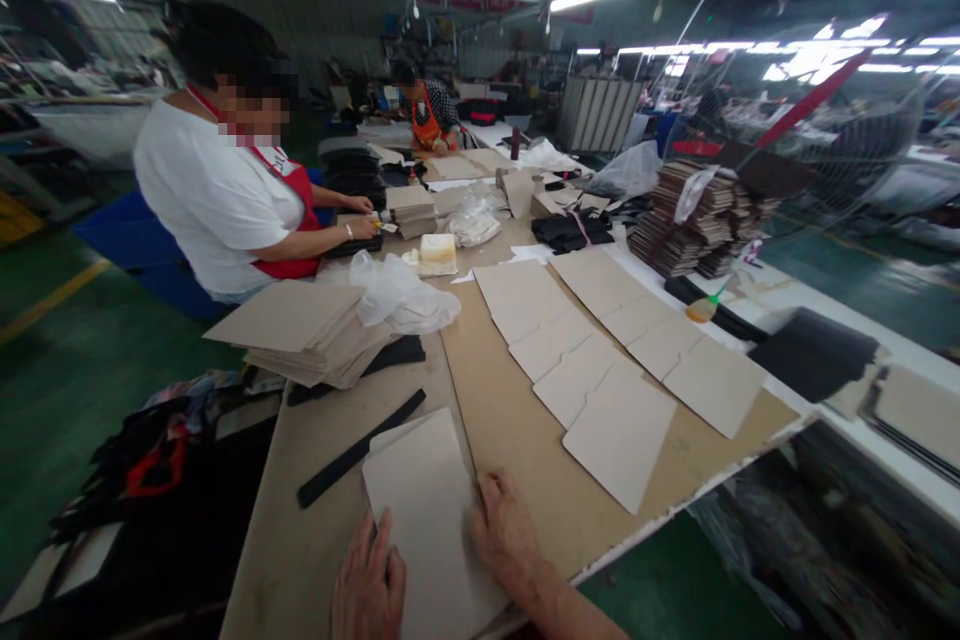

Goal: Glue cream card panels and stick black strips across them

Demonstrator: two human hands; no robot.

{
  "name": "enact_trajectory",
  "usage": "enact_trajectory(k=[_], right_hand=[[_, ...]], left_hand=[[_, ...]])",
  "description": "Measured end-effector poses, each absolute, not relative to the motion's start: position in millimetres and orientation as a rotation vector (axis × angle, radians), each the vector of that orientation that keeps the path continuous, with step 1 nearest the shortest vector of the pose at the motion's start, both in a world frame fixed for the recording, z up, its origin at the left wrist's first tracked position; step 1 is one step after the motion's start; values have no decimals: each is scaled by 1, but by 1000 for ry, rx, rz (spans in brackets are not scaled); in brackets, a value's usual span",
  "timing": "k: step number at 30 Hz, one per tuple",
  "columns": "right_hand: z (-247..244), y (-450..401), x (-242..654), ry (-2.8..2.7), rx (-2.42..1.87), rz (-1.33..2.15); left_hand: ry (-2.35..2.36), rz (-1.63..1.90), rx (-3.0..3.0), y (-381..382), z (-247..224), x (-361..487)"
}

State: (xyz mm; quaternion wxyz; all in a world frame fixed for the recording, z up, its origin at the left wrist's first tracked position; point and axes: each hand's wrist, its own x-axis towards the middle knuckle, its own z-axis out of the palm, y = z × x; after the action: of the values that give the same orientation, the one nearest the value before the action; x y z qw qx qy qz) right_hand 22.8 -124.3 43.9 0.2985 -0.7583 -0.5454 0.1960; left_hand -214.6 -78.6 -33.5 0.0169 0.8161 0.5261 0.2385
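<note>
A small stack of grey-beige cardboard sheets (424, 510) with rounded corners lies at the table's near edge, the lower sheet poking out at the top left. My left hand (367, 580) rests on the stack's left side, its fingers stretched out. At the right edge, my right hand (506, 530) has curled fingers, with the thumb over the cardboard and slightly blurred. A black strip (361, 448) lies left of the stack. To the right, overlapping cardboard pieces (619, 430) form one row, and a second row of cardboard (660, 335) runs beside it.
A taller cardboard pile (300, 325) sits at the left edge beside a crumpled plastic bag (401, 290). A co-worker in a red apron (296, 195) works across on the left. A glue bottle (703, 308), bundled boards (686, 215) and a fan (832, 135) are on the right.
</note>
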Motion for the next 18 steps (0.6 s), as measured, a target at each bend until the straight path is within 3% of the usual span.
enact_trajectory(k=[10, 18], right_hand=[[17, -212, 199, -885, -2257, 389], [7, -228, 253, -687, -2270, 503]], left_hand=[[1659, 704, 2490, -79, -34, -219], [1664, 702, 2431, -75, -41, -231]])
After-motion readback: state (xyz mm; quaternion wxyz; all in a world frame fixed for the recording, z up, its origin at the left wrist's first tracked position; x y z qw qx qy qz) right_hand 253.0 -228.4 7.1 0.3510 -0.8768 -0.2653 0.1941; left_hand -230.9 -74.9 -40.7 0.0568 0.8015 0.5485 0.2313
